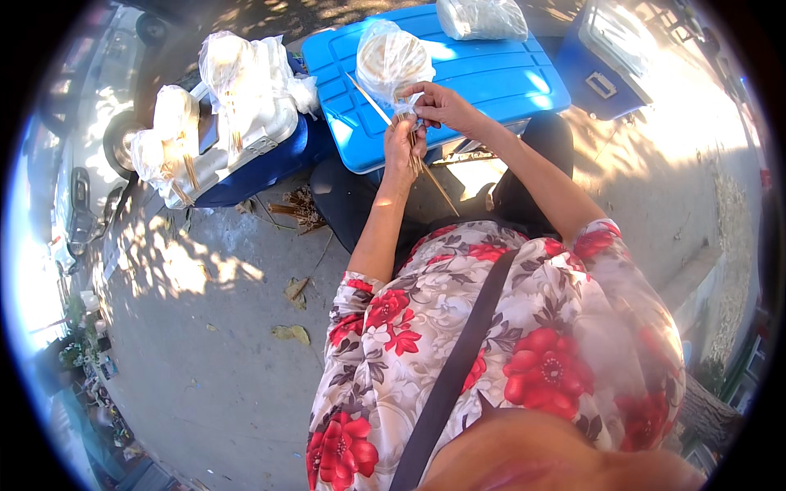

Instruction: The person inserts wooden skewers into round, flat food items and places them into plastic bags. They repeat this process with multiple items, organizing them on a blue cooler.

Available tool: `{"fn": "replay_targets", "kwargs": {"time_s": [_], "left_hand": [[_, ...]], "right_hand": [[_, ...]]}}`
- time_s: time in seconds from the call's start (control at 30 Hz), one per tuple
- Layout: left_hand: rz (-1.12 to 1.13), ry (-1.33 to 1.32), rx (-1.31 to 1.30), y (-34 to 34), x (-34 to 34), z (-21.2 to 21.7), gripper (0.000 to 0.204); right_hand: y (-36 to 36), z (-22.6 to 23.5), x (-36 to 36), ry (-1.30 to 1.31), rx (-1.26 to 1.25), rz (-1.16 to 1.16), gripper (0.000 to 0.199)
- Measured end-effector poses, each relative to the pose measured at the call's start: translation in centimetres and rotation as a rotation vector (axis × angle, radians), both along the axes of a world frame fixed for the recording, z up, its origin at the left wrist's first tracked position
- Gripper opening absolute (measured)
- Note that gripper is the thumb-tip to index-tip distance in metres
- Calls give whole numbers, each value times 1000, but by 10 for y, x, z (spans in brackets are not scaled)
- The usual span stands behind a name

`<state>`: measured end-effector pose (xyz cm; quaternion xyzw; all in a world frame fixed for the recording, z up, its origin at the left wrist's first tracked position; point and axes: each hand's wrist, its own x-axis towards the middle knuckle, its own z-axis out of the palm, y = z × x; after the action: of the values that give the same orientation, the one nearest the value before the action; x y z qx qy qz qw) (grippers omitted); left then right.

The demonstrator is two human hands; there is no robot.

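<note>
A clear plastic bag (394,59) with pale round pieces inside rests on a blue lid (491,86) in front of me. Thin wooden sticks (419,164) come out of its gathered neck. My left hand (404,147) is closed around the sticks just below the neck. My right hand (443,108) pinches the bunched plastic of the neck, close above the left. One longer stick (440,190) points down toward my lap. A pale strip (368,96) slants across the lid beside the left hand; its kind is unclear.
Left of the lid, a blue-and-white cooler (274,123) bears several similar bags (233,69) with sticks, and a dark phone-like object (209,131). Another clear package (483,18) lies at the lid's far edge. A second cooler (602,82) stands right. Sticks (301,209) lie on the ground.
</note>
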<state>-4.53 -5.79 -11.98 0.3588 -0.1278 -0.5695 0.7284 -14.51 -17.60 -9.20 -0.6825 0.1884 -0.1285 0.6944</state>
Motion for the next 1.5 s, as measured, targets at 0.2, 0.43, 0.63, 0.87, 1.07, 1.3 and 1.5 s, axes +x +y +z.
{"fn": "replay_targets", "kwargs": {"time_s": [0.2, 0.43, 0.63, 0.87, 1.07, 1.3, 1.5], "left_hand": [[-11, 126, -5, -2, 0, 4, 14], [-58, 376, -237, 4, 5, -1, 9], [-117, 129, -154, 2, 3, 14, 14], [21, -211, -115, -21, 66, 48, 13], [56, -149, -13, -57, 141, 19, 14], [130, -266, 295, -55, 123, 11, 28], [61, -432, 223, -16, 95, 8, 30]], "right_hand": [[-6, 2, 4, -292, -847, 12, 17], [4, -34, -7, 79, -148, -234, 17], [24, -45, 3, -100, -660, -234, 20], [16, -1, -13, 5, -654, -136, 16], [-107, 42, -46, 89, -952, -621, 22], [-196, 55, -49, 353, -1361, -642, 35], [-200, 53, -47, 488, -1213, -472, 30]]}}
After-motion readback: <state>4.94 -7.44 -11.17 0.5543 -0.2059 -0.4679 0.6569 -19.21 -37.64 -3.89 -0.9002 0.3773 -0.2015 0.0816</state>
